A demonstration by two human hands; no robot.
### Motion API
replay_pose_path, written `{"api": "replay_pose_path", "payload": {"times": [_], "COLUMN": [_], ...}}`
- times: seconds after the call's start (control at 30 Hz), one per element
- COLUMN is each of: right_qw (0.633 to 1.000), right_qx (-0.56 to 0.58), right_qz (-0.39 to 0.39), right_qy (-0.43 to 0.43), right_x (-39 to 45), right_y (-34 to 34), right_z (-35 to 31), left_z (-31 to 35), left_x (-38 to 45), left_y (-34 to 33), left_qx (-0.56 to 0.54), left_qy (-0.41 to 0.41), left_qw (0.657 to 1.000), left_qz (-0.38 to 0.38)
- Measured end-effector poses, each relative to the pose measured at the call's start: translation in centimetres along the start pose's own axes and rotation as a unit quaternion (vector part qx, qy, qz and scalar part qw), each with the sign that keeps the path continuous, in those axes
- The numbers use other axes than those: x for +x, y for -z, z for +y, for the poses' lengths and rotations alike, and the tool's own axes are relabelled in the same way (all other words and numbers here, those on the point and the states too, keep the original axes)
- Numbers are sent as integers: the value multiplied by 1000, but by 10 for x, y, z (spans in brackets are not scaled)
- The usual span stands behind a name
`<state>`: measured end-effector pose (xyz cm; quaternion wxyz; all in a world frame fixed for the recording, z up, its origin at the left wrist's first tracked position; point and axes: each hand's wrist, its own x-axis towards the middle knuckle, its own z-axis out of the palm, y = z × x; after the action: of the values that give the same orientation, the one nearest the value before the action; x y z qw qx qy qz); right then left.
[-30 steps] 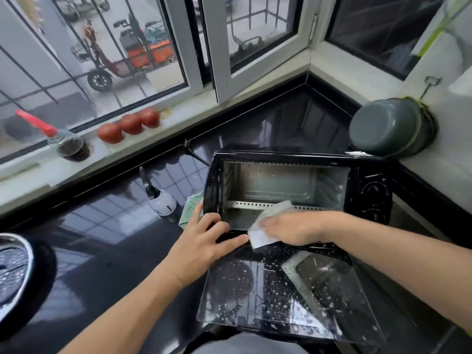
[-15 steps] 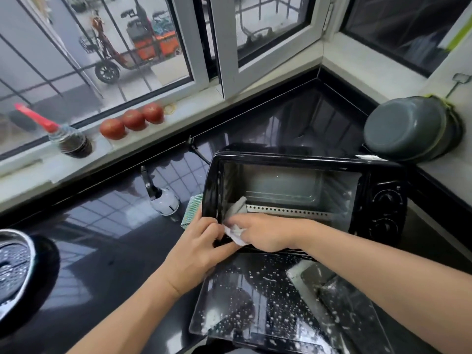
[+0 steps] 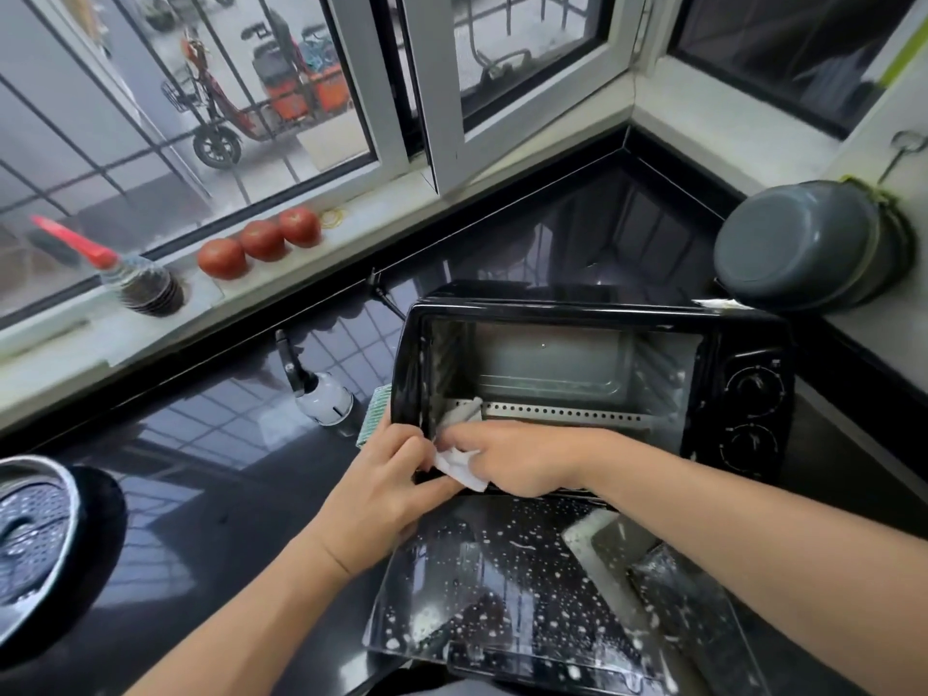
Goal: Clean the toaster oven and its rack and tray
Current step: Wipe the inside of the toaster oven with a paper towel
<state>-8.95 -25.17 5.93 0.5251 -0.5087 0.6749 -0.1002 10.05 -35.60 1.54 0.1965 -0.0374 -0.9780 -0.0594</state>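
Note:
A black toaster oven (image 3: 753,394) stands on the dark counter with its cavity bare. Its glass door (image 3: 512,585) lies folded down toward me, spattered with white foam drops. My right hand (image 3: 522,459) holds a white cloth (image 3: 459,464) pressed at the lower left corner of the oven's opening. Part of the cloth reaches up inside the cavity. My left hand (image 3: 381,489) rests on the oven's lower left front corner, fingers touching the cloth. No rack or tray is in sight.
A small white spray bottle (image 3: 321,394) and a green sponge (image 3: 374,414) sit left of the oven. Three tomatoes (image 3: 261,241) and a red-capped bottle (image 3: 135,278) line the windowsill. A grey pot (image 3: 803,243) hangs at right. A metal lid (image 3: 30,535) lies far left.
My right hand carried the cloth from the middle of the door hinge leftward to the oven's lower left corner. My left hand stayed at that corner.

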Motion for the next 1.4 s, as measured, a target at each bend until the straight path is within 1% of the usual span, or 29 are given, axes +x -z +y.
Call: {"api": "replay_pose_path", "payload": {"times": [0.07, 0.17, 0.23, 0.4, 0.5, 0.57, 0.7, 0.77, 0.8, 0.83, 0.87, 0.9, 0.93, 0.97, 1.0, 1.03, 1.07, 1.13, 1.23, 1.3, 1.33, 1.4], "right_qw": [1000, 999, 999, 998, 996, 995, 987, 987, 991, 988, 971, 931, 876, 830, 806, 807, 826, 876, 930, 937, 928, 888], "right_qx": [-9, -36, -30, -24, -16, -42, -151, -146, -92, -14, 92, 222, 339, 416, 457, 473, 471, 407, 304, 298, 315, 369], "right_qz": [21, 30, 37, 18, 44, 56, 48, 62, 98, 153, 216, 283, 335, 362, 363, 337, 296, 247, 203, 183, 197, 272], "right_qy": [2, -21, -25, 61, 79, 73, 29, -1, -12, -22, -39, -55, -72, -86, -100, -106, -96, -76, -40, -12, 1, 26], "right_x": [2, 12, 13, -6, 0, 14, 36, 34, 33, 29, 28, 32, 36, 42, 50, 56, 59, 56, 39, 35, 36, 39], "right_y": [3, 1, 0, 2, -2, -6, -15, -11, -9, -7, -7, -5, -1, 3, 7, 10, 8, -4, -17, -11, -9, -4], "right_z": [-2, -2, -1, -1, 0, 8, 16, 11, 9, 6, 2, 0, -5, -9, -11, -13, -15, -17, -17, -15, -15, -20], "left_z": [-1, -5, -5, 2, 1, -1, -2, -2, -3, -4, -5, -6, -7, -7, -7, -7, -7, -9, -9, -7, -8, -12], "left_x": [-2, -2, -1, -2, -5, -9, -11, -8, -7, -6, -6, -6, -5, -5, -6, -7, -7, -7, -1, 2, 2, 2], "left_y": [0, 1, 1, -2, -8, -9, -9, -7, -7, -7, -8, -8, -9, -9, -9, -9, -9, -7, -5, -3, -2, 1], "left_qx": [1, 23, 30, 46, 45, 36, 38, 38, 39, 41, 38, 34, 30, 26, 26, 25, 25, 21, 16, 14, 20, 6], "left_qy": [0, -2, 1, 24, 21, 21, 36, 37, 34, 35, 38, 43, 47, 52, 52, 51, 50, 49, 55, 61, 53, 51], "left_qw": [1000, 1000, 1000, 998, 997, 998, 997, 998, 998, 998, 998, 997, 997, 998, 998, 998, 998, 999, 998, 998, 998, 999], "left_qz": [-5, -7, -1, 45, 58, 54, 48, 47, 46, 44, 44, 45, 44, 35, 26, 15, 8, -6, 3, -1, 11, 11]}}
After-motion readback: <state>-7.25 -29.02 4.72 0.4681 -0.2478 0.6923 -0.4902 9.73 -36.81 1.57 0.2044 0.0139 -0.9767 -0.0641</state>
